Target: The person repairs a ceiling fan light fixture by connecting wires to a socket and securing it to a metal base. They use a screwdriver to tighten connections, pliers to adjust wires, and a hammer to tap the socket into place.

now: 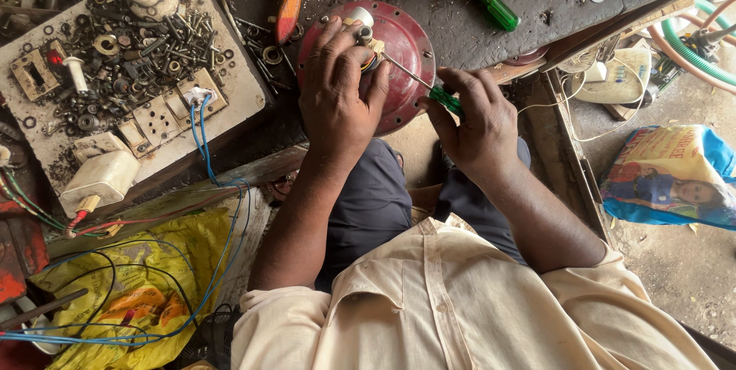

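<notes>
**Screwdriver set at the hub, the fitting not yet freed**

The right hand [471,121] is clamped on a green-handled screwdriver [445,98]; the left hand [337,98] is pressed, fingers curled, on the red round cover [410,44] at the tabletop [529,2] edge (the fitting appears unfinished).

A single head-worn camera looks almost straight down from above the seated person, close over the lap. The cream shirt [460,301] fills the bottom of the frame and the dark, cluttered workbench top [529,2] runs along the upper edge, so the view faces forward and downward across the knees. The left hand [337,98] and right hand [475,121] sit near the centre, at arm's reach from the lens. Dusty ground [682,263] shows at the right. There is no second view.
</notes>
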